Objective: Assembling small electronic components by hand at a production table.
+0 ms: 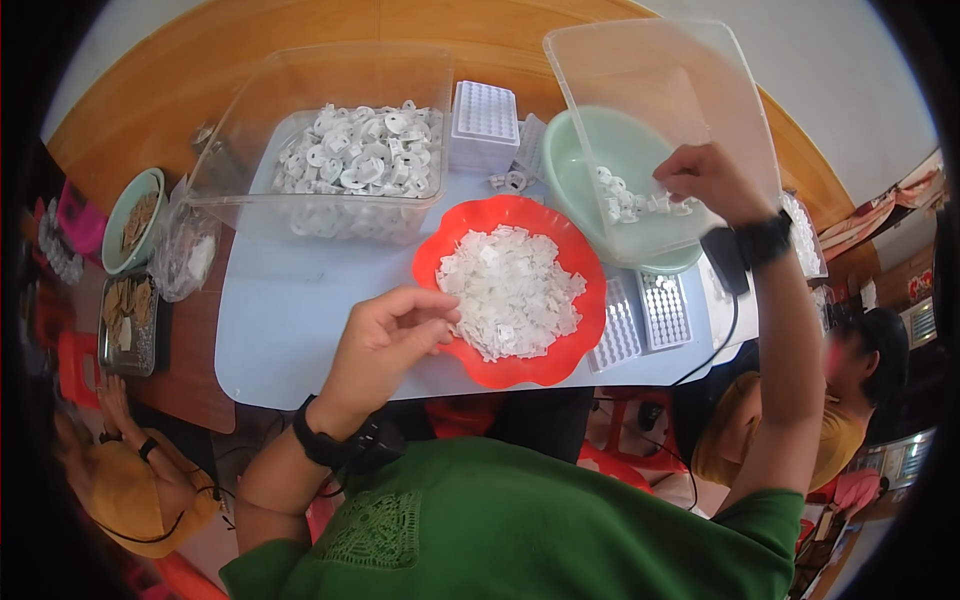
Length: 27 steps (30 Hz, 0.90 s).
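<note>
My left hand [395,335] is at the left rim of a red scalloped bowl [428,250]. Its thumb and fingers are drawn together, and whatever lies between the tips is too small to name. Many small translucent white plastic pieces [510,290] fill the bowl. Farther right, my right hand [715,180] is pinched over a clear plastic bin [660,70], which rests tilted on a pale green basin [565,155]. Several white plastic parts [622,203] lie in that bin, close below the right fingers. What the right fingertips hold is hidden.
A large clear bin [325,199] at the back left holds many round white parts [365,150]. White gridded trays [487,112] are stacked behind the bowl; others [665,310] lie at its right. A black cable [735,325] hangs near my right forearm. People [150,490] sit on both sides.
</note>
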{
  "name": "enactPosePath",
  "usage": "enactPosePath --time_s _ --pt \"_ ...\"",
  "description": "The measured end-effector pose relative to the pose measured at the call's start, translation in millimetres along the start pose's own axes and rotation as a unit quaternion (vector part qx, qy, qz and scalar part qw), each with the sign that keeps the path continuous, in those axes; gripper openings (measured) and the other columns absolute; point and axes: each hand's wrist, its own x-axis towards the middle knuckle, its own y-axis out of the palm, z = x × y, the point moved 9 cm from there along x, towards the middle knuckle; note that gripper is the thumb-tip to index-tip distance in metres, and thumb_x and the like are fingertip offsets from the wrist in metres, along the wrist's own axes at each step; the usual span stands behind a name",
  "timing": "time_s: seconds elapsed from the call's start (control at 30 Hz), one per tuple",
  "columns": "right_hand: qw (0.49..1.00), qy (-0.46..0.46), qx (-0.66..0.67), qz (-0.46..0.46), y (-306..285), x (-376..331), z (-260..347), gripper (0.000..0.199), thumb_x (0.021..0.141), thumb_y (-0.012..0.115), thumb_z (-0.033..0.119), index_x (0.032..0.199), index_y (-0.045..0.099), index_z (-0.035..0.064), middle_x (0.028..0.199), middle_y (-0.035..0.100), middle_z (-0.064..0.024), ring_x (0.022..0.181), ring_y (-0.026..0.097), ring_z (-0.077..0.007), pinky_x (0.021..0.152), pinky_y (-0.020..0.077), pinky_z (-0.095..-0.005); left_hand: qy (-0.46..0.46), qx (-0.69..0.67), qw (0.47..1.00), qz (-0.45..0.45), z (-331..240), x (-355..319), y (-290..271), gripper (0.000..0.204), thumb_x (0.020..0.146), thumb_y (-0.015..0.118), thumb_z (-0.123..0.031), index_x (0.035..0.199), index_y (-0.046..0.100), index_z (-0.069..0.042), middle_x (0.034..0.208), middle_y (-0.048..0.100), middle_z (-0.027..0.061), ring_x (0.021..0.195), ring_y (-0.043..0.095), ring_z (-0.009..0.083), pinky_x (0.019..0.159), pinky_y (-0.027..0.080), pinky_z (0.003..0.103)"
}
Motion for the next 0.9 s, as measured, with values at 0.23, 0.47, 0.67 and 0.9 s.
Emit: enactPosePath --time_s 0.23,0.47,0.67,0.9 --pt "0.842 0.022 0.531 0.091 126 -108 65 0.022 0.09 0.057 0.003 0.108 0.061 -0.0076 0.097 0.066 -0.0115 0.083 0.066 -0.0171 0.078 0.053 -0.0291 0.297 0.273 0.915 0.0 -46 -10 78 0.035 0.079 0.063 0.007 0.114 0.058 0.0 0.106 0.056 0.0074 0.091 0.058 0.0121 0.074 0.05 0.026" --pt "0.738 0.028 0.67 0.076 170 -134 59 0.027 0.09 0.055 0.005 0.113 0.056 -0.009 0.096 0.066 -0.0146 0.085 0.066 -0.0202 0.076 0.0541 -0.0313 0.095 0.01 0.992 0.085 15 -2 77 0.031 0.091 0.055 -0.001 0.122 0.053 0.002 0.103 0.059 0.0082 0.084 0.063 0.0151 0.068 0.053 0.026" --pt "0.888 0.056 0.453 -0.051 145 -156 -3 0.021 0.087 0.058 0.003 0.106 0.062 -0.0048 0.086 0.066 -0.0099 0.073 0.063 -0.0135 0.062 0.0516 -0.0255 -0.1 -0.281 0.944 0.138 49 -4 82 0.034 0.099 0.045 -0.015 0.128 0.047 0.003 0.09 0.063 0.0093 0.079 0.064 0.0153 0.068 0.053 0.026" --pt "0.967 0.082 0.168 -0.175 108 -178 -70 0.017 0.081 0.064 0.004 0.094 0.064 -0.0057 0.072 0.064 -0.01 0.064 0.059 -0.0139 0.058 0.0463 -0.0256 -0.129 -0.241 0.954 0.126 56 2 91 0.033 0.098 0.046 -0.014 0.127 0.047 0.003 0.097 0.062 0.0099 0.082 0.063 0.0164 0.065 0.051 0.025"
